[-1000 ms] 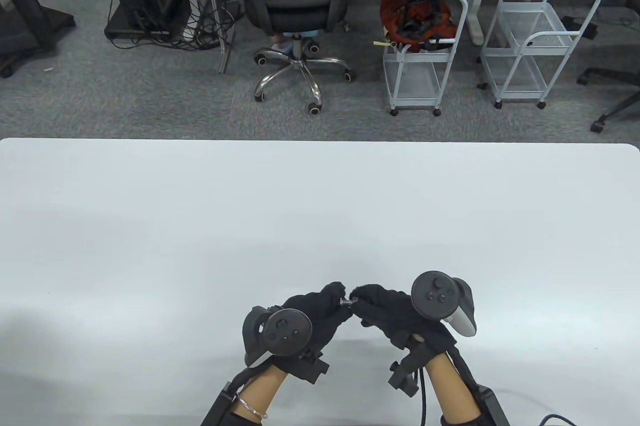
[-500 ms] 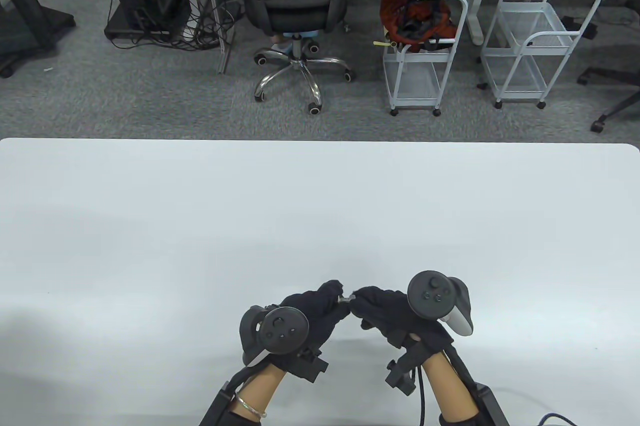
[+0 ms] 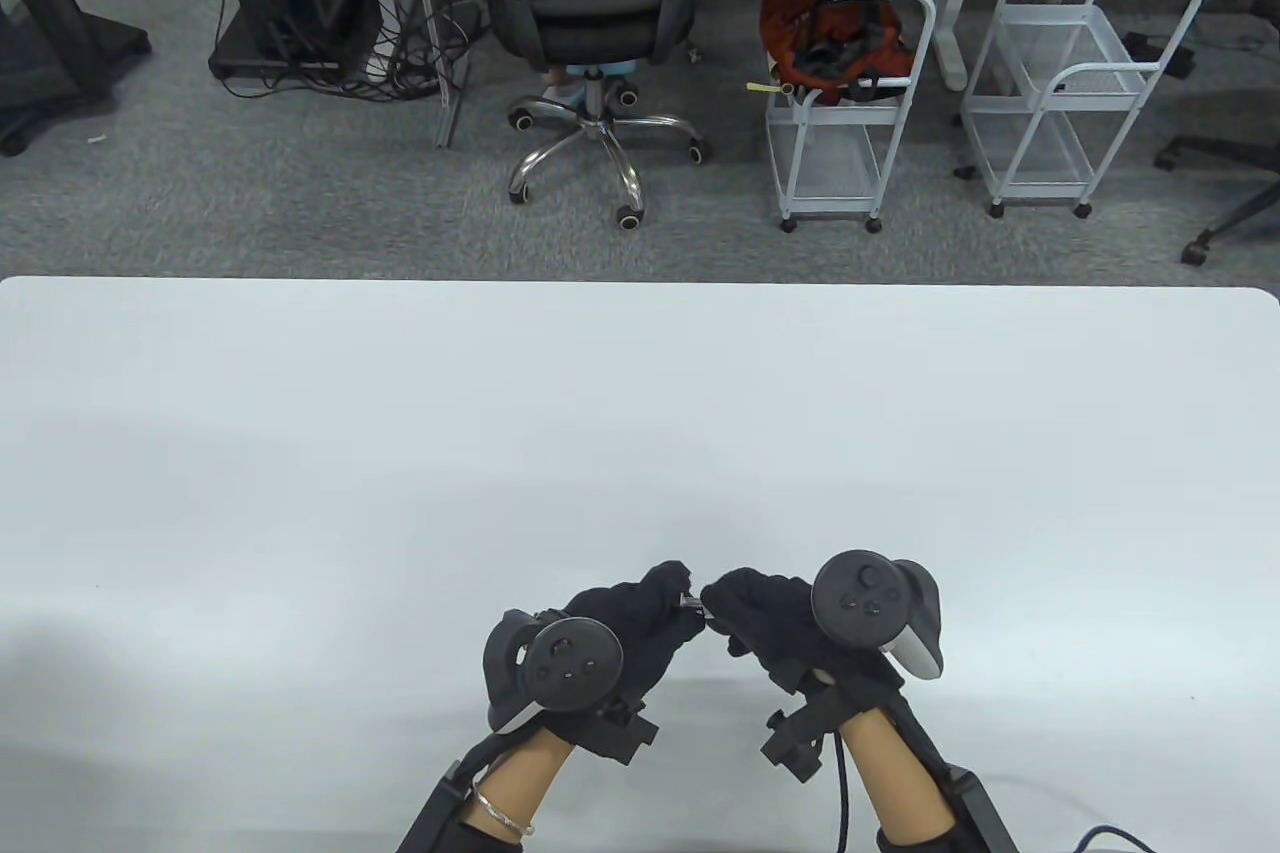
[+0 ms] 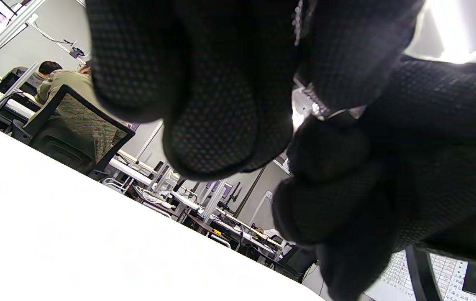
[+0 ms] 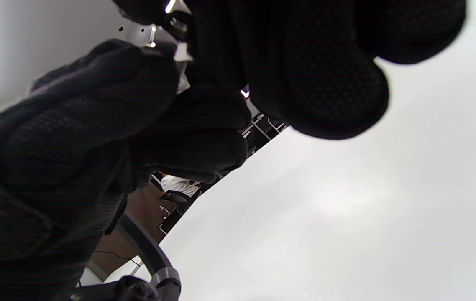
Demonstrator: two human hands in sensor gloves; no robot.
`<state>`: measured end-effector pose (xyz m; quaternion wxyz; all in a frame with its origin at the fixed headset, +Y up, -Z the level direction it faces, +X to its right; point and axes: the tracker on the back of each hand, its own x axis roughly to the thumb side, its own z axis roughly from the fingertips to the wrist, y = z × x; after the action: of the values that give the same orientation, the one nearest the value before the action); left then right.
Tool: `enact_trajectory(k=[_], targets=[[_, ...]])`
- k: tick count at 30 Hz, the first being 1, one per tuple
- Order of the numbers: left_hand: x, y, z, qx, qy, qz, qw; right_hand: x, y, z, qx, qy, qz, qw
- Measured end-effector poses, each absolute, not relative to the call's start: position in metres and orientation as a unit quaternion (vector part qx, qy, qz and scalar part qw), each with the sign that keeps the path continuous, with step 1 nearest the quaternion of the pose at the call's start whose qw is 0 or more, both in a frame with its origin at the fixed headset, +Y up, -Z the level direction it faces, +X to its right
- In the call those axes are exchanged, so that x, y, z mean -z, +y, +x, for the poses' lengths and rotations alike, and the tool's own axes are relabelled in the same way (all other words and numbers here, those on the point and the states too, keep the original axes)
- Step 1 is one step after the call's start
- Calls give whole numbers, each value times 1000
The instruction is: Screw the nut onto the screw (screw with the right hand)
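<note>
My two gloved hands meet fingertip to fingertip low over the white table point(image 3: 640, 413), near its front edge. A small metal screw point(image 3: 692, 602) shows only as a short glint between them. My left hand point(image 3: 678, 595) pinches the screw; its thread point(image 4: 315, 106) runs between that hand's fingers in the left wrist view. My right hand point(image 3: 714, 599) pinches the other end, where the nut point(image 5: 175, 23) shows as a bit of bright metal, mostly hidden by the gloves.
A black office chair point(image 3: 590, 3), two white wire carts point(image 3: 845, 123) and a desk stand on the carpet beyond the table's far edge.
My right hand has shifted a little left and its tracker has rolled slightly. Less metal shows between the fingertips. My left hand has stayed almost still.
</note>
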<state>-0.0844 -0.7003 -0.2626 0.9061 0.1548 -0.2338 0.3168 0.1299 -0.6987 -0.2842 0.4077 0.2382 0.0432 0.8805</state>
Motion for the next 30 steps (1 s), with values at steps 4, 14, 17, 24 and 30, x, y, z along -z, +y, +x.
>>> enact_trajectory(k=[4,14,17,24,30], targets=[[262,-701,-83,-344,-234,139,899,283,-698,128,-870,81,258,413],[262,-700,-81,-343,-243,141,896,283,-695,130,-867,66,256,422],[261,-700,-79,-340,-246,140,897,284,-696,133,-880,32,230,413],[263,-699,-81,-331,-243,148,900,285,-697,133,-860,83,259,432],[264,-700,-80,-323,-244,150,902,284,-698,132,-863,98,259,423]])
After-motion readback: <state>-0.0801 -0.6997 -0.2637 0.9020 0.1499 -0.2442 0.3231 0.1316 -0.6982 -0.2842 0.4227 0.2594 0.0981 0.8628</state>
